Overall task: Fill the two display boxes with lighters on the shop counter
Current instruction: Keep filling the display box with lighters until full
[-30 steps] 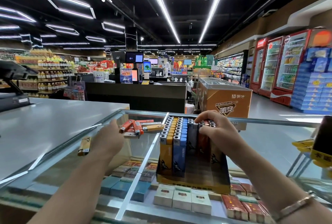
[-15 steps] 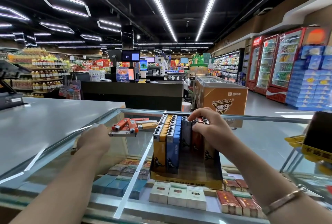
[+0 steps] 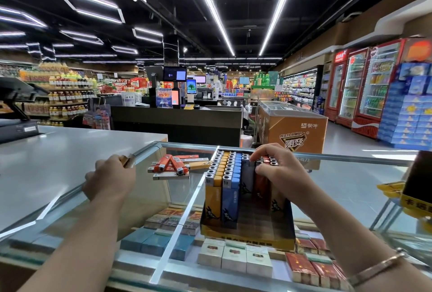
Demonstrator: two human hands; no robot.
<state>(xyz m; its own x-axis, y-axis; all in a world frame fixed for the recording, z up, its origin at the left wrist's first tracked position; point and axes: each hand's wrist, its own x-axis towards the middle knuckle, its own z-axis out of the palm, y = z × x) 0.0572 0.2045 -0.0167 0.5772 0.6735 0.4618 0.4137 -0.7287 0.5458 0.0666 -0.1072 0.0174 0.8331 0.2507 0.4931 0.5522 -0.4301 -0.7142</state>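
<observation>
**Lighter in my left hand, right hand on the box**

A loose pile of lighters (image 3: 174, 166) lies on the glass bench (image 3: 346, 174), between my hands and just left of the display box (image 3: 247, 226). Under the glass sit cigarette packs (image 3: 233, 256), out of my way. A yellow stand (image 3: 411, 200) crowds the right edge, and a black register (image 3: 16, 114) sits far left on the grey counter top (image 3: 70, 151).

The box stands near the middle of the glass. Its left rows hold yellow and blue lighters (image 3: 224, 174) upright and packed; the front right part of the box is open floor. The glass to the right of the box is bare up to the metal far rim.

My right hand (image 3: 278, 170) rests on top of the rear lighters, fingers (image 3: 259, 153) curled over their caps, pressing rather than pinching. My left hand (image 3: 109, 179) grips a tan lighter (image 3: 128, 160), fingers closed around it at the glass's left rim.

A second ago that tan lighter lay flat on the grey top beside my open left hand; my right hand has stayed put.
</observation>
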